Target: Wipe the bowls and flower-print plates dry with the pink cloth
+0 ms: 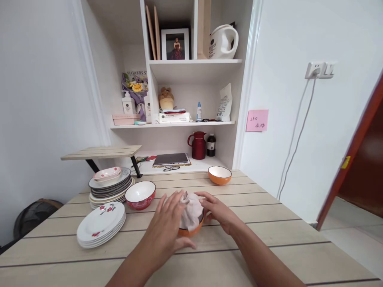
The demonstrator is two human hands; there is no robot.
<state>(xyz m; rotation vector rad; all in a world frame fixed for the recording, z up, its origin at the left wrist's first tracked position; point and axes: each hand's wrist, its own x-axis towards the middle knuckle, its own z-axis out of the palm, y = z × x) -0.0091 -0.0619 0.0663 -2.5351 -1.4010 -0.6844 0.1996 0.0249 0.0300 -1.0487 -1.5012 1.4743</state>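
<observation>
A crumpled pale cloth (190, 210) is bunched up inside an orange bowl (191, 231) on the table in front of me. My left hand (168, 223) lies along the bowl's left side, fingers stretched forward and thumb apart near the front of the rim. Its fingertips are against or very near the cloth. From the right, my right hand (218, 210) reaches to the cloth and rim with its fingers bent and apart; whether the fingertips touch is hard to tell. The hands and cloth hide much of the bowl.
To the left stand a red bowl (140, 196), a stack of white flowered plates (101, 225) and a taller stack of dishes (110, 185). Another orange bowl (219, 175) sits at the back right. Behind are a small raised stand (101, 152), a laptop (171, 159) and a red jug (198, 146).
</observation>
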